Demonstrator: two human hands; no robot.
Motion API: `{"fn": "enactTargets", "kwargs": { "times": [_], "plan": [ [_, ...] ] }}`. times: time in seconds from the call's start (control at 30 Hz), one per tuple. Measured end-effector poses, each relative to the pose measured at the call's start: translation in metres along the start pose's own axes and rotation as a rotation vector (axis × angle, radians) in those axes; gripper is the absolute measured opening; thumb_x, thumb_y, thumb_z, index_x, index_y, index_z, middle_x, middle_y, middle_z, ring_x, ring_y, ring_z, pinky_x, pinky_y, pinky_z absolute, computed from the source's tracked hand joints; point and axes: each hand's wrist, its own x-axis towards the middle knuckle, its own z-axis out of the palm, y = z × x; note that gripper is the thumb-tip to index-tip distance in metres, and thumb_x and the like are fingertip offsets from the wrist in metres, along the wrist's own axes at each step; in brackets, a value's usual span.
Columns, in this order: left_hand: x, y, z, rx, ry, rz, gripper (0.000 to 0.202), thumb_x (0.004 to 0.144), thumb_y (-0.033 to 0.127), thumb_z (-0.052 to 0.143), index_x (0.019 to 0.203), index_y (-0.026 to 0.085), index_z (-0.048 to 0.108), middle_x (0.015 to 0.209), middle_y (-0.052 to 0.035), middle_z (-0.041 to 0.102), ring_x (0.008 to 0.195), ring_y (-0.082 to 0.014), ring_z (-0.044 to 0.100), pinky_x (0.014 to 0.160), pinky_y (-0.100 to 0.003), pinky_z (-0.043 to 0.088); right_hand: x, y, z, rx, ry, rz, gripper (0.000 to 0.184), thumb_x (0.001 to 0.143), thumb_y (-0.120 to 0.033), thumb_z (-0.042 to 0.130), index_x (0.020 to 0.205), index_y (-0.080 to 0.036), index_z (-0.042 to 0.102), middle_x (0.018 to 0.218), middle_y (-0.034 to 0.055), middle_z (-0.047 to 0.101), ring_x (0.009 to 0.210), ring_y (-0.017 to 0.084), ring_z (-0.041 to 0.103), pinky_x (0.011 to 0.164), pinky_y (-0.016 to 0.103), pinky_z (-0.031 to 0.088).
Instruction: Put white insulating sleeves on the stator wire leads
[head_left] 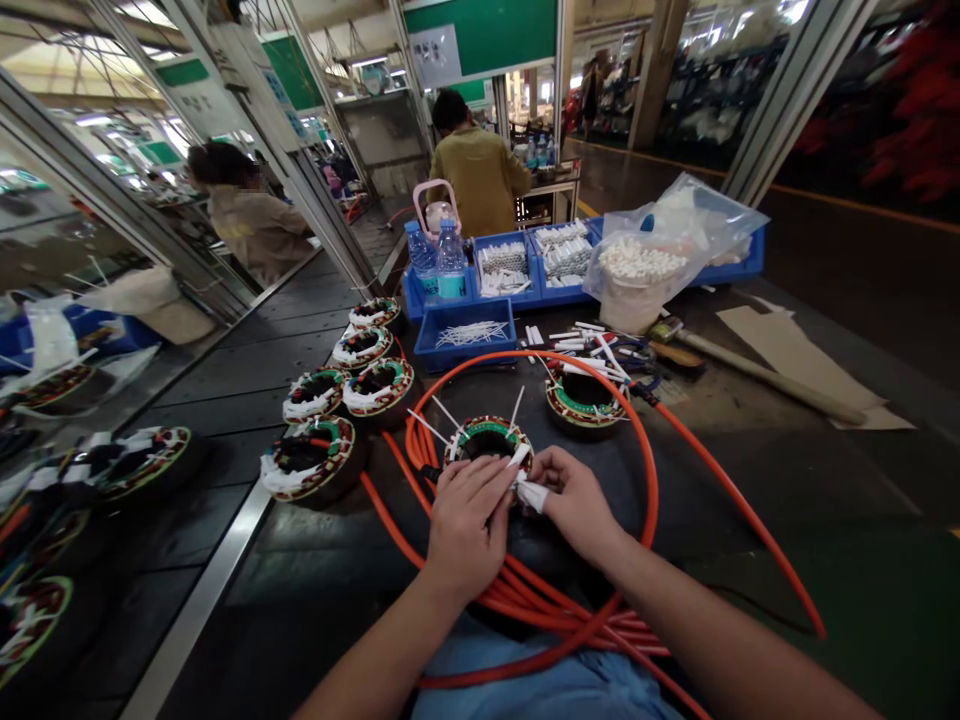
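Directly in front of me lies a ring-shaped motor stator [489, 432] with a green inner ring, copper windings and thin white cable ties sticking up. My left hand [472, 510] is closed over its near rim, fingers together and pointing forward. A short white sleeve [519, 456] shows beside those fingertips. At the stator's right near edge, my right hand [574, 500] is pinched, with a crumpled white strip [533, 496] at its fingertips. Whether this strip is held or wrapped on a finger is hard to tell. The near windings are hidden beneath my hands.
An orange hose [651, 480] loops around the stator and across my lap. Another stator [586, 400] sits behind right, and several more [309, 460] stand left. Behind are a blue tray [465, 352] of cable ties, water bottles [451, 262], a bag [637, 285] and a hammer [765, 376].
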Motion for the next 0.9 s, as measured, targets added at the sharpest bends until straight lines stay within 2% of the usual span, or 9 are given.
{"fn": "enactTargets", "kwargs": {
  "times": [0.1, 0.23, 0.37, 0.47, 0.57, 0.63, 0.73, 0.8, 0.9],
  "plan": [
    [-0.001, 0.0, 0.0, 0.001, -0.006, -0.002, 0.033, 0.083, 0.011, 0.05, 0.114, 0.021, 0.057, 0.111, -0.0038, 0.065, 0.106, -0.0175, 0.057, 0.093, -0.037, 0.037, 0.004, -0.011, -0.004, -0.423, -0.018, -0.193, 0.008, 0.074, -0.021, 0.055, 0.076, -0.019, 0.048, 0.069, -0.002, 0.054, 0.061, 0.012, 0.05, 0.056, 0.024, 0.038],
    [-0.001, 0.003, -0.002, 0.054, -0.046, -0.024, 0.033, 0.083, 0.012, 0.046, 0.114, 0.02, 0.055, 0.112, -0.0052, 0.064, 0.106, -0.0187, 0.055, 0.095, -0.039, 0.037, 0.007, -0.032, -0.017, -1.218, -0.148, -0.812, 0.012, 0.082, -0.021, 0.048, 0.073, -0.018, 0.055, 0.073, 0.0038, 0.056, 0.069, 0.016, 0.045, 0.059, 0.03, 0.028],
    [0.006, 0.004, -0.009, 0.204, -0.193, -0.097, 0.036, 0.082, 0.02, 0.046, 0.117, 0.012, 0.051, 0.108, -0.0115, 0.062, 0.101, -0.024, 0.055, 0.095, -0.045, 0.037, 0.016, -0.044, -0.021, -1.379, -0.282, -1.255, 0.021, 0.082, -0.025, 0.045, 0.063, -0.018, 0.052, 0.062, 0.0026, 0.05, 0.063, 0.016, 0.037, 0.055, 0.033, 0.018],
    [0.013, 0.002, -0.014, 0.226, -0.333, -0.089, 0.022, 0.084, 0.023, 0.044, 0.098, 0.015, 0.059, 0.091, -0.0079, 0.064, 0.09, -0.0215, 0.058, 0.094, -0.044, 0.038, 0.038, -0.05, -0.015, -1.456, -0.229, -1.233, 0.021, 0.083, -0.022, 0.045, 0.065, -0.019, 0.054, 0.063, 0.0029, 0.051, 0.064, 0.016, 0.038, 0.056, 0.034, 0.018],
    [0.015, -0.002, -0.015, 0.238, -0.406, -0.024, 0.02, 0.087, 0.025, 0.041, 0.088, 0.016, 0.059, 0.082, -0.0049, 0.063, 0.083, -0.0193, 0.058, 0.094, -0.043, 0.038, 0.063, -0.056, -0.009, -1.522, -0.203, -1.018, 0.016, 0.079, -0.027, 0.052, 0.067, -0.017, 0.057, 0.07, 0.005, 0.054, 0.072, 0.018, 0.043, 0.061, 0.033, 0.024],
    [0.015, -0.004, -0.014, 0.272, -0.42, 0.003, 0.018, 0.086, 0.025, 0.042, 0.089, 0.016, 0.058, 0.08, -0.0048, 0.062, 0.08, -0.0196, 0.057, 0.092, -0.042, 0.038, 0.07, -0.058, -0.01, -1.423, -0.229, -0.851, 0.017, 0.08, -0.026, 0.052, 0.067, -0.016, 0.058, 0.071, 0.0049, 0.055, 0.073, 0.017, 0.045, 0.062, 0.031, 0.027],
    [0.012, -0.003, -0.01, 0.34, -0.391, -0.01, 0.028, 0.079, 0.04, 0.055, 0.089, 0.014, 0.058, 0.079, -0.0072, 0.061, 0.079, -0.0236, 0.056, 0.085, -0.043, 0.042, 0.061, -0.057, -0.016, -1.125, -0.365, -0.653, 0.014, 0.085, -0.024, 0.048, 0.086, -0.017, 0.061, 0.081, 0.0021, 0.057, 0.073, 0.013, 0.048, 0.064, 0.025, 0.033],
    [0.011, -0.002, -0.007, 0.381, -0.34, -0.028, 0.034, 0.074, 0.046, 0.059, 0.083, 0.014, 0.057, 0.076, -0.0077, 0.06, 0.074, -0.0249, 0.056, 0.076, -0.042, 0.044, 0.051, -0.055, -0.017, -1.082, -0.452, -0.658, 0.013, 0.085, -0.023, 0.05, 0.092, -0.019, 0.06, 0.086, 0.0014, 0.058, 0.076, 0.013, 0.048, 0.066, 0.025, 0.033],
    [0.009, -0.005, 0.0, 0.385, -0.252, -0.012, 0.027, 0.077, 0.042, 0.057, 0.072, 0.016, 0.055, 0.067, -0.0052, 0.057, 0.065, -0.0222, 0.054, 0.066, -0.038, 0.042, 0.049, -0.05, -0.011, -1.29, -0.447, -0.739, 0.01, 0.082, -0.019, 0.051, 0.074, -0.017, 0.058, 0.08, 0.0028, 0.057, 0.076, 0.016, 0.044, 0.066, 0.028, 0.03]
  ]
}}
